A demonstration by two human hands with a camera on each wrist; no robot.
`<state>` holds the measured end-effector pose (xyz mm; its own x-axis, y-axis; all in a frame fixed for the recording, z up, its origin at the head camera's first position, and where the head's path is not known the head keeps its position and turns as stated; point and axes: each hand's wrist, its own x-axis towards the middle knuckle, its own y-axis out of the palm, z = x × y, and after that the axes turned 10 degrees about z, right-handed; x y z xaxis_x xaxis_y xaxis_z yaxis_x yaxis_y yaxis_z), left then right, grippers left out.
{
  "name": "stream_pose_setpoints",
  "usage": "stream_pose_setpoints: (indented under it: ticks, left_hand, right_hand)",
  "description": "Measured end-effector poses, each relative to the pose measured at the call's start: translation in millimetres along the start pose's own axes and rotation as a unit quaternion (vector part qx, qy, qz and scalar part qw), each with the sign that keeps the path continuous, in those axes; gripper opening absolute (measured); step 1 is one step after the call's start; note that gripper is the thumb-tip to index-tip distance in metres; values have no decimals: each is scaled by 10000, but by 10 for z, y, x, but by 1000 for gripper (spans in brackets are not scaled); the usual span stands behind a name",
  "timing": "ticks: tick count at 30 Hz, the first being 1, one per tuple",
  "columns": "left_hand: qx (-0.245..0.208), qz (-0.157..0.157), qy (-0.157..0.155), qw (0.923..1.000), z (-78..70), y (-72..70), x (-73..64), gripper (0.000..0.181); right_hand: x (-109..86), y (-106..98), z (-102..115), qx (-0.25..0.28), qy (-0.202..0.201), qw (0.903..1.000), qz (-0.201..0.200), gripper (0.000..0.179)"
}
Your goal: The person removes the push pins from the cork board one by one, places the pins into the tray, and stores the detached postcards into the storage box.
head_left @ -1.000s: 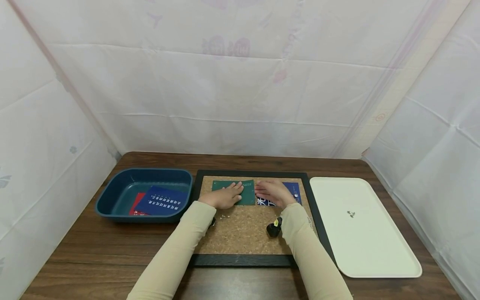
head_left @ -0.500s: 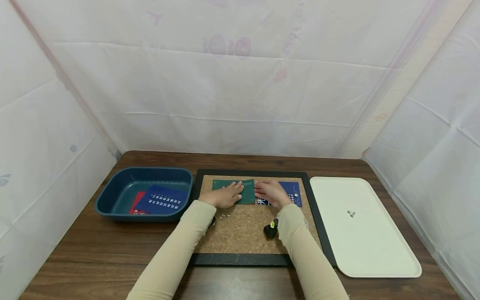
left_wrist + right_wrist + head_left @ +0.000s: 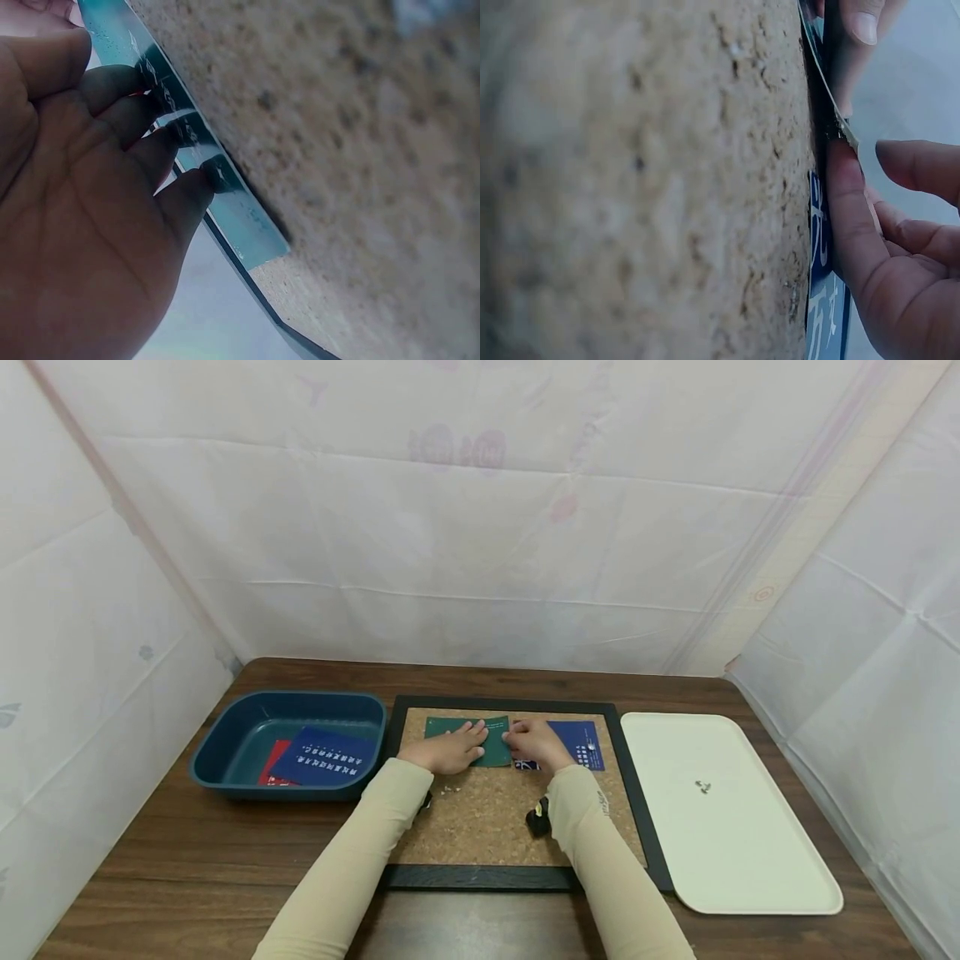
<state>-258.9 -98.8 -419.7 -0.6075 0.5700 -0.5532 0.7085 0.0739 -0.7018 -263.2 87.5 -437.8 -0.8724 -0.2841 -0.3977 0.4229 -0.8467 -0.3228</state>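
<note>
Green card (image 3: 497, 752) lies on the corkboard (image 3: 480, 835) beneath the left hand (image 3: 448, 752), fingers spread; the right hand (image 3: 536, 743) touches its right edge, thumb clear, not pinching. Even left-hand pressure should prevent slipping.

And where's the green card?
In the head view, the green card is on the corkboard, upper left, under the left hand, left of a blue card.

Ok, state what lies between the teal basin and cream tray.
The head view shows a cork board bearing a green card and a blue card, with the left hand and right hand over them.
</note>
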Motion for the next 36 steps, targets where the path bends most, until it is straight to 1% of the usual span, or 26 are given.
stream_pose_setpoints:
  ticks: [4,9,12,16,18,22,28,31,36]
  left_hand:
    - [38,5,-35,10000,-11,1,1,54]
    - [96,4,-59,9999,-20,5,1,54]
    - [95,12,-10,10000,-29,5,2,53]
    - [89,37,60,9999,-39,0,4,53]
    - [92,32,70,9999,-36,0,7,53]
    - [33,37,75,10000,-2,9,20,53]
    - [80,61,72,9999,43,0,19,54]
    - [10,29,109,9999,60,-5,26,54]
    - [-57,-79,175,9998,95,-2,34,54]
  right_hand:
    - [-6,10,21,-169,125,9998,50,21]
    - [-2,22,30,-433,190,9989,-25,14]
    - [-4,23,39,-714,207,9972,-57,11]
    - [-15,18,56,-949,216,9952,-72,18]
    - [-22,20,60,-956,215,9952,-84,21]
    - [-32,37,75,-988,209,9948,-133,22]
    - [6,63,111,-1202,203,9924,-179,30]
    - [33,66,119,-1216,225,9921,-201,30]
    - [68,68,119,-1161,240,9927,-207,36]
